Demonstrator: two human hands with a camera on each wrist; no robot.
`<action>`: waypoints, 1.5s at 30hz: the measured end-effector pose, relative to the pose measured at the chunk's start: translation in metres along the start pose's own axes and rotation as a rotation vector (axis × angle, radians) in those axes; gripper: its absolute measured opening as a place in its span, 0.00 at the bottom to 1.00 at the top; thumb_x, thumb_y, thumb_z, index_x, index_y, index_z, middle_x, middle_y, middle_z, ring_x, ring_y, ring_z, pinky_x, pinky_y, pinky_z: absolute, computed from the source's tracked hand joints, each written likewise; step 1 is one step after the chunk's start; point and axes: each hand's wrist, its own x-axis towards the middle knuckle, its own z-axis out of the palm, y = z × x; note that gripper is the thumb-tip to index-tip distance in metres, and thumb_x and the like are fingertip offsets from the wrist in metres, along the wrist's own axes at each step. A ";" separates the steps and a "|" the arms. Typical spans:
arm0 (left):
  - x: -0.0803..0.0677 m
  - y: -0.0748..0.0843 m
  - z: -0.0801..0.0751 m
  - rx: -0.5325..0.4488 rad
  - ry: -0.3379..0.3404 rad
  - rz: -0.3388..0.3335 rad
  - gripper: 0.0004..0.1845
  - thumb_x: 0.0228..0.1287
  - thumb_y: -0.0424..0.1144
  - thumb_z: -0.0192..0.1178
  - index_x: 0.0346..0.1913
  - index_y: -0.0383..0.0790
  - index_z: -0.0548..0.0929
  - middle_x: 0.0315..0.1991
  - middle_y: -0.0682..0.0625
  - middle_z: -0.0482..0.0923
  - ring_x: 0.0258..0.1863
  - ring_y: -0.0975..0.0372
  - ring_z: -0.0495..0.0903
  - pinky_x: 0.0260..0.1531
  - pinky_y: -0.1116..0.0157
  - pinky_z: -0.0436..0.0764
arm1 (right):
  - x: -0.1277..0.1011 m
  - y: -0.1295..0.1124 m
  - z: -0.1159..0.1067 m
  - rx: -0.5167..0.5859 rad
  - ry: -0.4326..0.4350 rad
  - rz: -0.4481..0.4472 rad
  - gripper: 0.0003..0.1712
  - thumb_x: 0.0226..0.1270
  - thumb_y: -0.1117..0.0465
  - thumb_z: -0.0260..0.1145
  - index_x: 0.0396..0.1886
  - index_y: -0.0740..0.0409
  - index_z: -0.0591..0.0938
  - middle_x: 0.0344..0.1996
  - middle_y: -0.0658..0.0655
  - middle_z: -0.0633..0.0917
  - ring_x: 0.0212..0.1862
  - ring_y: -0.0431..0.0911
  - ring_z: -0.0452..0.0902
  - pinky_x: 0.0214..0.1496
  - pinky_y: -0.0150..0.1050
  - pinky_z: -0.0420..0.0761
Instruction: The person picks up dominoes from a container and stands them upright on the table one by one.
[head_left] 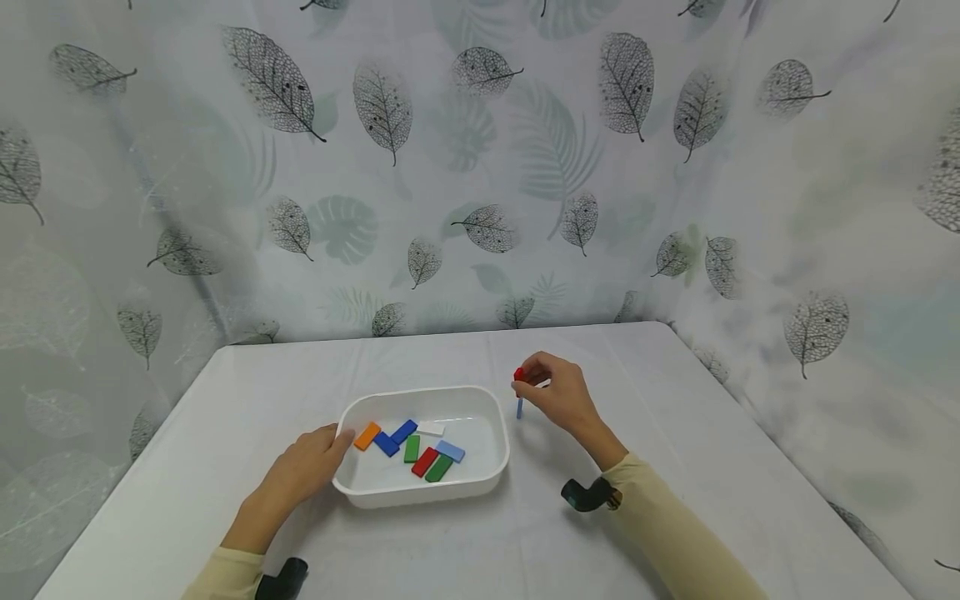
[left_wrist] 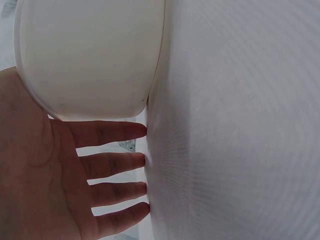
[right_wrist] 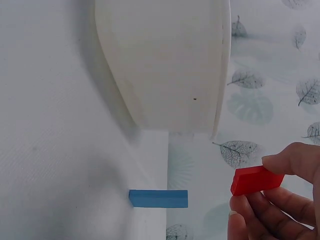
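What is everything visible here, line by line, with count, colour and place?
White plastic tub: one, on the table, centre.
Flat rectangular blocks in the tub: seven; orange, two dark blue, white, two green, red, light blue.
Upright blue block: one, standing on the table right of the tub.
Red block: one, pinched above the blue one.
White tablecloth: one.
Leaf-print curtain: behind.
Left hand: flat against the tub's left side.
Right hand: fingers pinching the red block.
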 end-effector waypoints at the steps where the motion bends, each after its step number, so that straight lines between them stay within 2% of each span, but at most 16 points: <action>1: 0.000 0.000 0.000 0.000 -0.001 0.000 0.34 0.84 0.53 0.46 0.71 0.22 0.70 0.64 0.28 0.76 0.55 0.41 0.79 0.56 0.35 0.75 | -0.001 0.001 -0.001 0.001 0.003 0.012 0.10 0.62 0.63 0.79 0.39 0.55 0.85 0.31 0.48 0.88 0.36 0.44 0.84 0.41 0.45 0.84; 6: 0.000 0.001 0.000 -0.001 -0.005 -0.001 0.34 0.84 0.53 0.46 0.71 0.23 0.71 0.64 0.28 0.76 0.56 0.41 0.79 0.56 0.35 0.75 | -0.005 0.010 -0.005 -0.003 0.014 0.047 0.10 0.62 0.63 0.79 0.39 0.55 0.85 0.32 0.49 0.88 0.37 0.45 0.84 0.42 0.45 0.84; 13: 0.000 0.002 0.001 0.005 -0.006 0.000 0.34 0.84 0.53 0.45 0.71 0.23 0.70 0.65 0.28 0.75 0.58 0.38 0.78 0.57 0.34 0.74 | -0.007 0.017 -0.010 -0.010 0.039 0.031 0.10 0.62 0.63 0.79 0.39 0.56 0.85 0.33 0.50 0.88 0.38 0.47 0.85 0.42 0.46 0.84; 19: 0.001 0.002 0.001 0.009 -0.008 0.000 0.34 0.84 0.53 0.45 0.71 0.22 0.70 0.66 0.28 0.74 0.60 0.36 0.76 0.58 0.34 0.73 | -0.007 0.021 -0.012 -0.018 0.041 0.058 0.10 0.62 0.64 0.79 0.39 0.57 0.85 0.33 0.50 0.88 0.37 0.47 0.85 0.43 0.46 0.84; 26: 0.000 0.002 0.001 0.003 -0.009 -0.003 0.34 0.84 0.53 0.45 0.72 0.23 0.70 0.66 0.28 0.74 0.59 0.37 0.77 0.57 0.34 0.74 | -0.008 0.028 -0.012 -0.024 0.026 0.093 0.10 0.62 0.63 0.79 0.39 0.57 0.85 0.32 0.50 0.88 0.38 0.48 0.84 0.42 0.46 0.84; 33: 0.000 0.002 0.000 0.011 -0.002 0.006 0.34 0.84 0.53 0.45 0.72 0.23 0.70 0.64 0.28 0.75 0.54 0.42 0.80 0.55 0.35 0.76 | -0.005 0.035 -0.013 -0.007 0.008 0.097 0.10 0.62 0.63 0.79 0.39 0.57 0.85 0.32 0.50 0.89 0.37 0.48 0.84 0.41 0.45 0.83; 45: 0.001 0.002 -0.002 0.019 -0.022 -0.011 0.35 0.84 0.54 0.44 0.73 0.23 0.69 0.66 0.28 0.74 0.56 0.40 0.79 0.56 0.34 0.75 | -0.006 0.045 -0.007 -0.017 -0.041 0.175 0.10 0.61 0.65 0.79 0.38 0.58 0.85 0.32 0.51 0.88 0.36 0.47 0.84 0.38 0.40 0.81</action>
